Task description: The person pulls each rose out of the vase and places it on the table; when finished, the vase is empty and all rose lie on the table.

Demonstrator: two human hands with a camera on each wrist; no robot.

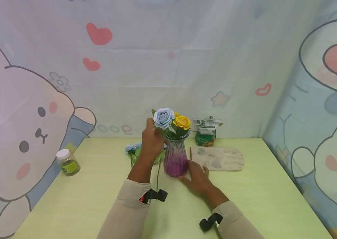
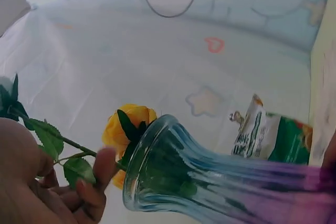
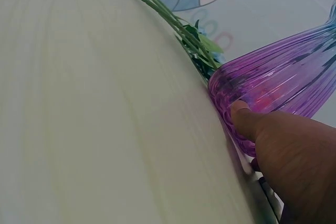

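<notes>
My left hand (image 1: 151, 141) pinches the stem of a light blue artificial rose (image 1: 163, 118) beside the vase mouth. In the left wrist view, its green stem (image 2: 79, 145) slants into the rim, with leaves close to the fingers. Yellow roses (image 1: 182, 122) stand in the glass vase (image 1: 175, 159), which is ribbed and fades from clear blue at the top to purple at the base. Low on the vase's right side, my right hand (image 1: 197, 179) holds it upright on the table; the right wrist view shows the thumb (image 3: 244, 116) against the purple glass.
More blue roses (image 1: 131, 148) lie on the table left of the vase, stems towards me. Behind to the right stands a green and white bag (image 1: 205, 134). Pale gloves (image 1: 228, 159) lie before it, near a thin brown stick (image 1: 190, 153). A white-lidded jar (image 1: 68, 162) is at far left.
</notes>
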